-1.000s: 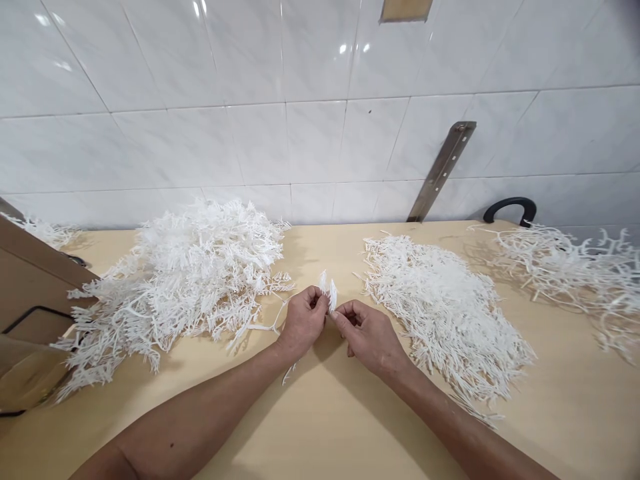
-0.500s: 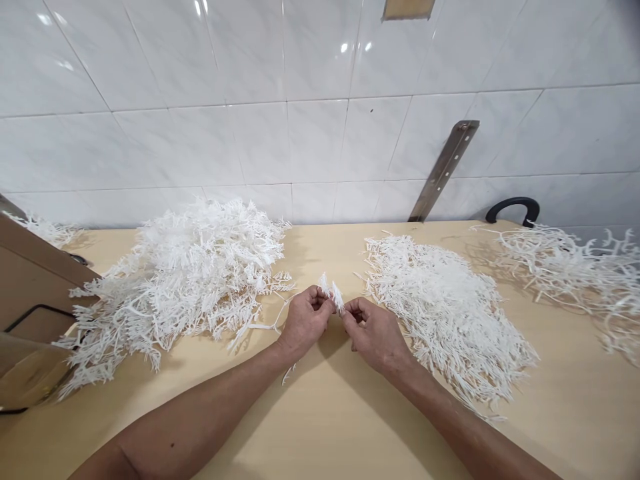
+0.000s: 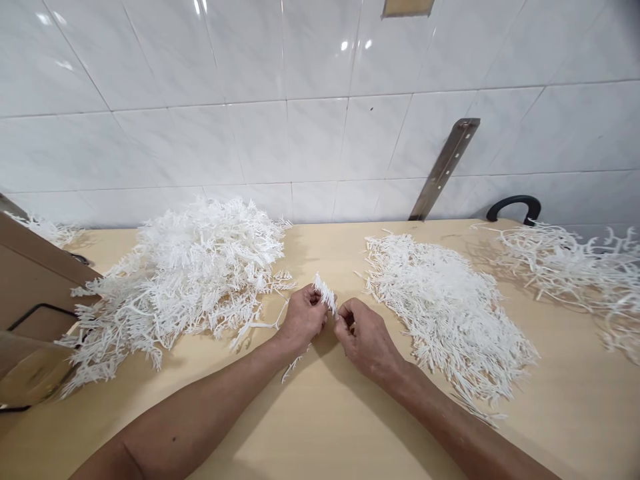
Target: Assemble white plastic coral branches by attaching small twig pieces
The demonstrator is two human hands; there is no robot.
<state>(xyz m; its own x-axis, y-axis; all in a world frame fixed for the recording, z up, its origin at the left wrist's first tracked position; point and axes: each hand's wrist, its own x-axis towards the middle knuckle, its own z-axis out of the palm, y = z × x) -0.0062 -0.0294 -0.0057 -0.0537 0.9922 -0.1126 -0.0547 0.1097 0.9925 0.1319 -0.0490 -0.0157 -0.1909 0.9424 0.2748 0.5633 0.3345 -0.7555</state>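
My left hand (image 3: 303, 320) is closed in a pinch on a small white feathery sprig (image 3: 324, 292), which looks like moulded plastic and stands up above the fingertips. My right hand (image 3: 369, 340) pinches at the sprig's lower right end, its thumb and forefinger pressed together. Left of my hands rises a large heap of branched white sprigs (image 3: 210, 260). A flatter pile of thin white pieces (image 3: 445, 307) lies to the right. Under my left wrist a thin white stem (image 3: 291, 369) pokes out; whether it joins the held sprig is hidden.
Bare branching white stems (image 3: 565, 267) are heaped at the far right, near a black curved handle (image 3: 515, 201). A metal bracket (image 3: 445, 170) leans on the tiled wall (image 3: 315, 140). At the left edge stand a brown box (image 3: 40, 273) and a tape roll (image 3: 35, 370).
The two tufts between my fingers now appear as a single sprig, tilted leftward. My right hand has shifted slightly left and down, while my left hand has barely moved.
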